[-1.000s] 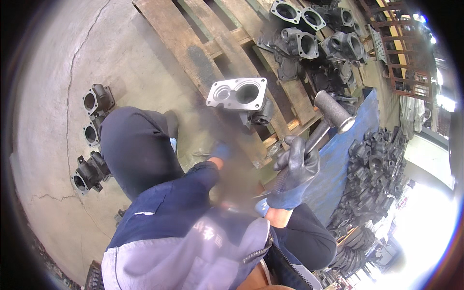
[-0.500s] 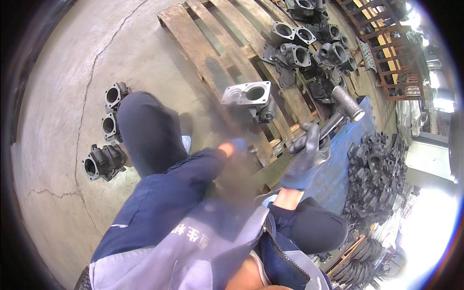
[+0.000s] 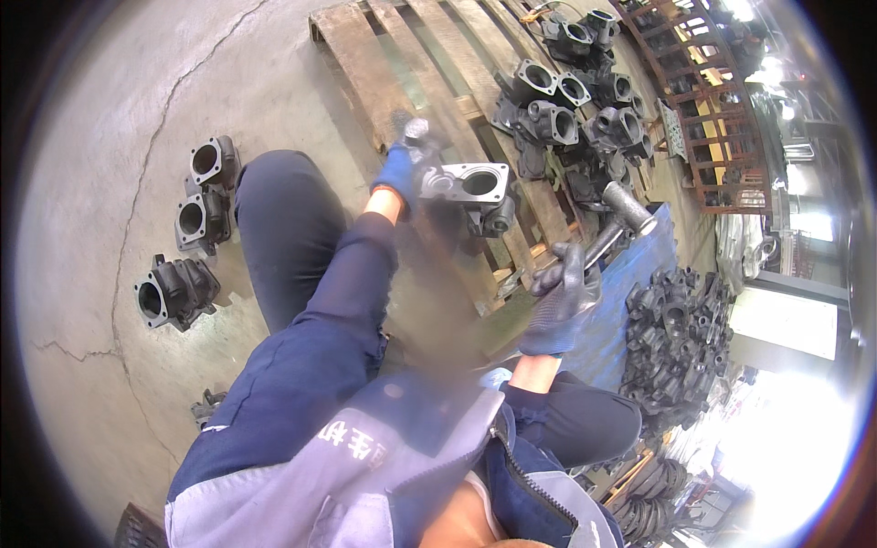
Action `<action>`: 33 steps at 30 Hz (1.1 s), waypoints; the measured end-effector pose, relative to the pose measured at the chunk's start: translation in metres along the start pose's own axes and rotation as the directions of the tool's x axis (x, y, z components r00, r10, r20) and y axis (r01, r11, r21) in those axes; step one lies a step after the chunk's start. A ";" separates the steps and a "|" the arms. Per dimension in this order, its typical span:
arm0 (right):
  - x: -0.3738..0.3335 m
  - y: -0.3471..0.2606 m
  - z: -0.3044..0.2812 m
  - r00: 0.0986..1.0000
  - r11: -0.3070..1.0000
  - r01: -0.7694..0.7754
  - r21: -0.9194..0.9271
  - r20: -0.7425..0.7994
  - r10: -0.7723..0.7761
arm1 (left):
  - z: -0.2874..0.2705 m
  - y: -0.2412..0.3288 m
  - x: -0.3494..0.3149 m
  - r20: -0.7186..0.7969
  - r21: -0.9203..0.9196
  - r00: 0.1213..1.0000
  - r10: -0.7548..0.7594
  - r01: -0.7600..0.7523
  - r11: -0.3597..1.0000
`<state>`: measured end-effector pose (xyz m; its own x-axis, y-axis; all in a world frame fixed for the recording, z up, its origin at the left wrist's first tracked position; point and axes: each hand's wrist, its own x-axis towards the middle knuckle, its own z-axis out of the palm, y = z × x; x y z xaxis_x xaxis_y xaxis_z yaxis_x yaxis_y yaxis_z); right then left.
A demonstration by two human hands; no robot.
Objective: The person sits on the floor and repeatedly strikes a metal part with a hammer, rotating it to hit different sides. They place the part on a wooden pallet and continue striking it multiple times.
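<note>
- Cracked concrete floor on the left, with a slatted wooden pallet at the far centre
- Left hand reaches forward, arm extended, its blurred fingers at the left end of the bright-faced casting; cannot tell whether they grasp anything
- Right hand is wrapped round the handle of the hammer, held up to the right
- Dark castings crowd the pallet's right; a parts heap lies right, beyond the blue sheet; left knee stands between floor castings and that hand
- Bright-faced casting is at the pallet's near edge, flange up, long axis left to right; hammer handle slants far right, head crosswise
</note>
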<state>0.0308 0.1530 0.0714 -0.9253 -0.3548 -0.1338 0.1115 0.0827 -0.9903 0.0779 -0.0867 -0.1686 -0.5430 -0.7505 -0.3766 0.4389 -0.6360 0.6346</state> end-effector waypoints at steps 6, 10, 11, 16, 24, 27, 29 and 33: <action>0.004 0.014 0.003 0.997 0.998 -0.066 -0.014 0.048 0.067 | 0.030 0.019 -0.022 0.111 0.611 0.994 0.017 -0.082 0.787; 0.003 0.021 0.007 0.994 0.998 -0.042 -0.052 0.098 0.047 | 0.037 0.019 -0.027 0.059 0.461 0.995 -0.083 0.047 0.886; 0.003 0.022 0.007 0.995 0.995 -0.029 -0.094 0.096 0.038 | 0.037 0.016 -0.026 0.075 0.463 0.995 -0.066 0.024 0.886; 0.001 0.030 0.007 0.983 0.981 0.084 -0.177 0.174 -0.052 | 0.028 0.007 -0.025 0.134 0.347 0.991 -0.020 -0.028 0.937; 0.006 0.039 0.009 0.958 0.989 0.073 -0.127 0.283 -0.034 | 0.041 0.003 0.006 0.160 0.888 0.987 0.018 -0.152 0.433; 0.004 0.036 0.009 0.960 0.996 0.009 -0.084 0.280 0.015 | 0.041 0.005 0.012 0.195 0.904 0.981 0.013 -0.185 0.386; 0.002 0.034 0.009 0.961 0.997 -0.007 -0.072 0.275 0.027 | 0.038 0.007 0.011 0.191 0.860 0.982 0.000 -0.167 0.483; 0.000 0.033 0.012 0.963 0.996 0.014 -0.088 0.269 0.010 | 0.029 0.005 0.011 0.192 0.838 0.981 -0.017 -0.155 0.523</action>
<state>0.0383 0.1449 0.0381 -0.7927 -0.5912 -0.1490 0.0664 0.1592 -0.9850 0.0534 -0.0926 -0.1499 -0.6777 -0.6914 -0.2503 -0.2857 -0.0661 0.9560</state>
